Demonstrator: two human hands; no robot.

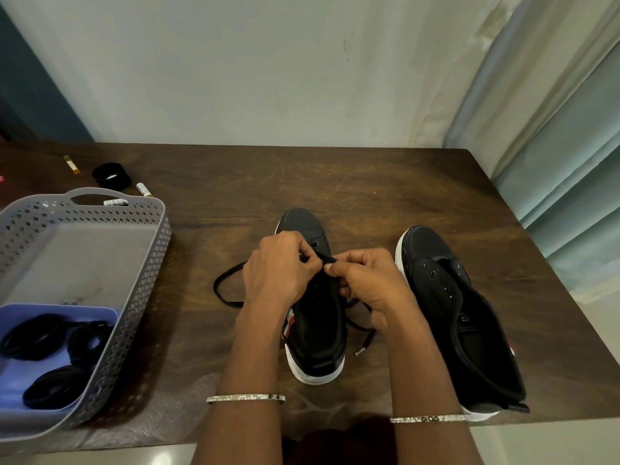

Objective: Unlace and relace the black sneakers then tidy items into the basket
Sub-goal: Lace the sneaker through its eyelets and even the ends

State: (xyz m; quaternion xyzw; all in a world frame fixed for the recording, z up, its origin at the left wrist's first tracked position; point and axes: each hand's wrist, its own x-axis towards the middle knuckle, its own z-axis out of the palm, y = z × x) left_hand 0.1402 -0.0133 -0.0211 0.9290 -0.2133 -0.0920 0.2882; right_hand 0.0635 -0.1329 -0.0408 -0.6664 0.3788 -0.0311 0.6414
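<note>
Brown tabletop [335, 182]. Grey perforated basket [161, 236] sits at the left edge, with a blue tray [60, 313] of black coils inside. 2 black sneakers, toes pointing away: centre sneaker [318, 330] under both hands, laceless sneaker [469, 313] to its right, apart. Left hand [278, 270] and right hand [369, 283] fingers pinch the black lace [217, 287] at the upper eyelets. Lace loops out left; lace tip [359, 352] lies right of the centre sneaker.
</note>
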